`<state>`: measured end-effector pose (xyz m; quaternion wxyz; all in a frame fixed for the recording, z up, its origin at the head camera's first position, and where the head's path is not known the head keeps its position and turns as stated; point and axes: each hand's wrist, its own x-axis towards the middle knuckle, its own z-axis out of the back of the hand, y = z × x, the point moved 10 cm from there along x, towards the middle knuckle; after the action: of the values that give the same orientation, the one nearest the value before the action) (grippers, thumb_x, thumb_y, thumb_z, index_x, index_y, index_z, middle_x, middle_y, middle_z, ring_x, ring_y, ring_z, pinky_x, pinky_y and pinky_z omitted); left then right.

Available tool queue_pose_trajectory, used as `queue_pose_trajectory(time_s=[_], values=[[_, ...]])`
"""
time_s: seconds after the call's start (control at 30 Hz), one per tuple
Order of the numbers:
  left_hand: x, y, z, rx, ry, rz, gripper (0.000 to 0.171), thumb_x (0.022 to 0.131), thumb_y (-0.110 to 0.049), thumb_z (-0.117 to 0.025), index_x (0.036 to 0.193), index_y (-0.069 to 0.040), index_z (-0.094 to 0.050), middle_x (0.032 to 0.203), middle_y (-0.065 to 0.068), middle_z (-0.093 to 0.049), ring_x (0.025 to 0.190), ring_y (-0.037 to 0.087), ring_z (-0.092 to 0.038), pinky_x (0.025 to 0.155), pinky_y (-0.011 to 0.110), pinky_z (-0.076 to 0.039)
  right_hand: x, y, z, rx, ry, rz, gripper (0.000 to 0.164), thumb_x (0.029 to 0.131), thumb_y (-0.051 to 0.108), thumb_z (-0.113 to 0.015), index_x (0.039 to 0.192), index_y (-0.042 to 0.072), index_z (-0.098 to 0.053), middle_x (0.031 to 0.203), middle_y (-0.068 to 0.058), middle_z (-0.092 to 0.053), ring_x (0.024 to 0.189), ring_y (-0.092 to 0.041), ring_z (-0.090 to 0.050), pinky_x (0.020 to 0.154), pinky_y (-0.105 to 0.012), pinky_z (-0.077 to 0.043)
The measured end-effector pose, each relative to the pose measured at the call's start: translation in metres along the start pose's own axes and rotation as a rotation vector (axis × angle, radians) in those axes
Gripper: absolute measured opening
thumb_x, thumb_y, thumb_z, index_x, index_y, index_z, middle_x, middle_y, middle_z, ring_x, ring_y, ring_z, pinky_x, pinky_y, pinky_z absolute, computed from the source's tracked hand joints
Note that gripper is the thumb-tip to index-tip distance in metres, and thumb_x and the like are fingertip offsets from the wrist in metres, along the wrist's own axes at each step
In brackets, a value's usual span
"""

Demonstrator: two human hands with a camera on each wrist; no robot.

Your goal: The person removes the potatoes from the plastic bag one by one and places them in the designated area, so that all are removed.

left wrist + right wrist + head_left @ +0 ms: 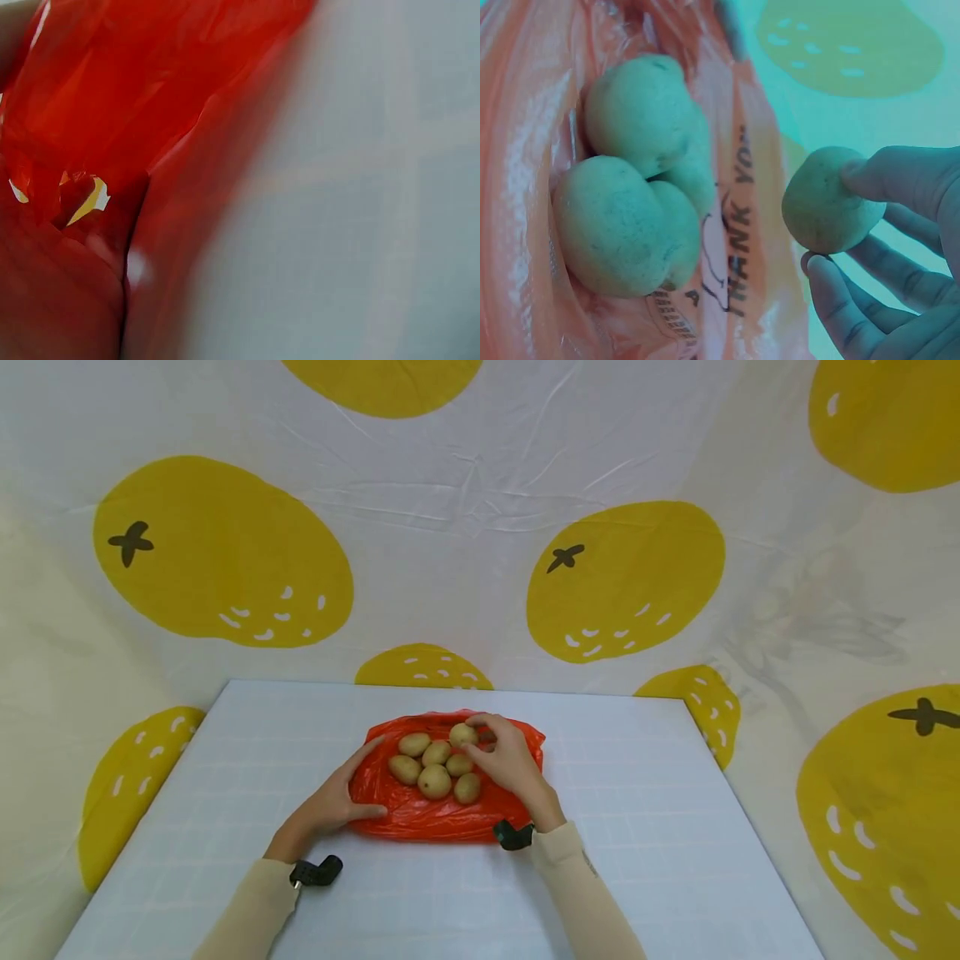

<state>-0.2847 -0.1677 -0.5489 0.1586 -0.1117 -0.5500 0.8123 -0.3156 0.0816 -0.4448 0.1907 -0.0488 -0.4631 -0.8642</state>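
A red plastic bag [427,820] lies spread on the table, with printed lettering that shows in the right wrist view. Several potatoes [435,782] sit close together on it. My right hand [510,762] pinches one potato [826,206] between thumb and fingers, at the far right of the group. My left hand [330,802] is at the bag's left edge, thumb and fingers spread apart and touching the plastic. In the left wrist view, red plastic [142,82] covers part of that hand, so some fingers are hidden.
The white table [637,827] has a faint grid pattern. Behind and beside it hangs a pale cloth [442,543] printed with large yellow fruit. Dark wrist cameras are strapped at both sleeves.
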Motion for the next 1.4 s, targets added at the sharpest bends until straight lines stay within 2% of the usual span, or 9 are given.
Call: queue_pose_trajectory(time_s=[0.2, 0.33, 0.53, 0.77, 1.03, 1.23, 1.4], values=[[0.003, 0.001, -0.001, 0.0, 0.004, 0.012, 0.109, 0.079, -0.025, -0.087, 0.165, -0.029, -0.02, 0.169, 0.018, -0.021, 0.152, 0.047, -0.022, 0.117, 0.075, -0.025, -0.012, 0.0, 0.005, 0.136, -0.018, -0.014, 0.035, 0.09, 0.01, -0.08, 0.123, 0.01, -0.068, 0.123, -0.009, -0.068, 0.103, -0.031, -0.071, 0.085, -0.043, -0.063], [0.006, 0.004, -0.003, 0.012, 0.016, 0.031, 0.109, 0.079, -0.026, -0.086, 0.165, -0.029, -0.019, 0.169, 0.018, -0.02, 0.152, 0.048, -0.021, 0.116, 0.073, -0.029, -0.019, 0.0, 0.01, 0.177, -0.039, 0.0, 0.037, 0.09, 0.011, -0.08, 0.125, 0.01, -0.067, 0.123, -0.009, -0.068, 0.104, -0.033, -0.072, 0.085, -0.042, -0.062], [0.007, 0.007, -0.003, 0.006, 0.009, 0.045, 0.108, 0.079, -0.026, -0.086, 0.164, -0.031, -0.02, 0.17, 0.017, -0.019, 0.153, 0.048, -0.02, 0.117, 0.073, -0.027, -0.028, -0.002, 0.021, 0.163, -0.055, -0.025, 0.037, 0.091, 0.012, -0.079, 0.126, 0.012, -0.067, 0.124, -0.006, -0.068, 0.105, -0.028, -0.071, 0.086, -0.041, -0.062], [0.007, 0.008, 0.002, 0.003, -0.011, 0.058, 0.107, 0.079, -0.025, -0.087, 0.164, -0.03, -0.022, 0.17, 0.018, -0.019, 0.154, 0.048, -0.018, 0.119, 0.073, -0.021, -0.034, -0.006, 0.037, 0.15, -0.115, -0.007, 0.036, 0.09, 0.009, -0.079, 0.124, 0.01, -0.068, 0.122, -0.008, -0.069, 0.103, -0.027, -0.071, 0.081, -0.03, -0.062], [0.006, 0.007, 0.003, -0.02, -0.012, 0.038, 0.106, 0.08, -0.026, -0.086, 0.164, -0.028, -0.022, 0.17, 0.019, -0.019, 0.154, 0.048, -0.019, 0.119, 0.074, -0.022, -0.038, -0.013, 0.057, 0.118, -0.179, -0.032, 0.037, 0.089, 0.009, -0.081, 0.124, 0.011, -0.069, 0.121, -0.008, -0.068, 0.101, -0.025, -0.07, 0.08, -0.032, -0.062], [0.004, 0.007, 0.004, -0.013, -0.009, 0.017, 0.106, 0.081, -0.025, -0.085, 0.165, -0.026, -0.021, 0.169, 0.019, -0.02, 0.153, 0.048, -0.021, 0.118, 0.074, -0.024, -0.039, -0.022, 0.072, 0.115, -0.218, -0.086, 0.039, 0.089, 0.007, -0.08, 0.126, 0.007, -0.067, 0.122, -0.013, -0.067, 0.104, -0.03, -0.069, 0.082, -0.032, -0.061], [0.005, 0.007, 0.005, -0.01, -0.011, 0.011, 0.104, 0.082, -0.026, -0.084, 0.165, -0.026, -0.021, 0.169, 0.019, -0.02, 0.153, 0.049, -0.021, 0.117, 0.074, -0.026, -0.041, -0.026, 0.085, 0.12, -0.248, -0.088, 0.041, 0.089, 0.008, -0.081, 0.127, 0.004, -0.067, 0.125, -0.016, -0.066, 0.105, -0.034, -0.07, 0.083, -0.033, -0.061]])
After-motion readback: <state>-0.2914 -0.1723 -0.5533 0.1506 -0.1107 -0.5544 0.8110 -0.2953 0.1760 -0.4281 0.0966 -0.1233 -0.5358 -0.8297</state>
